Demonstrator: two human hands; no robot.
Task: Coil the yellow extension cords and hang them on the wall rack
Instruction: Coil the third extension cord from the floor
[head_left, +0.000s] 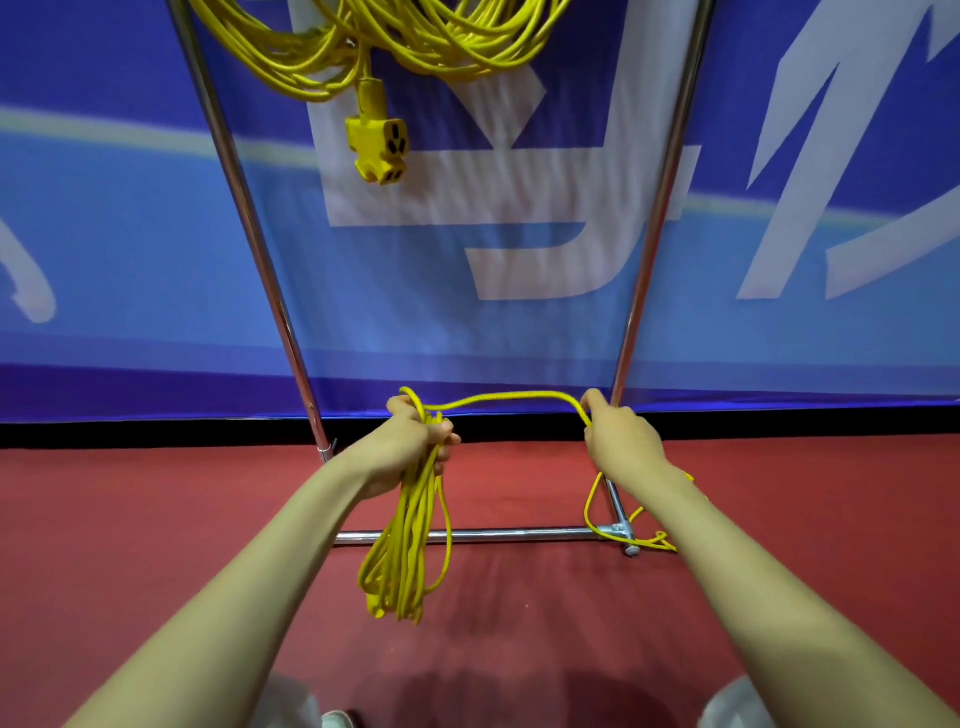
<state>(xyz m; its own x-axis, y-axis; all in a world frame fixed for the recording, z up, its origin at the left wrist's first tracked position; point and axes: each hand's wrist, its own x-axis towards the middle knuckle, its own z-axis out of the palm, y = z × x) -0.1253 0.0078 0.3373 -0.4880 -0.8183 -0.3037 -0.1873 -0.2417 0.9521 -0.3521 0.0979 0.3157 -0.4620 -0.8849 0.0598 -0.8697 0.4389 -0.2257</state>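
Bright yellow cord (410, 525) at centre, more yellow coils (441, 41) at twelve o'clock, yellow socket (378, 148) with black slots; blue banner (130, 249) with white lettering, red floor (545, 623) at six, silver rack (519, 533).

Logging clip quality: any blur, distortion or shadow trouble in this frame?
Head view: the wide-angle lens splays the rack poles outward; the banner lettering looks motion-blurred; left hand, right hand and the held yellow cord are sharp; lighting is even, with a soft shadow on the red floor at the bottom.
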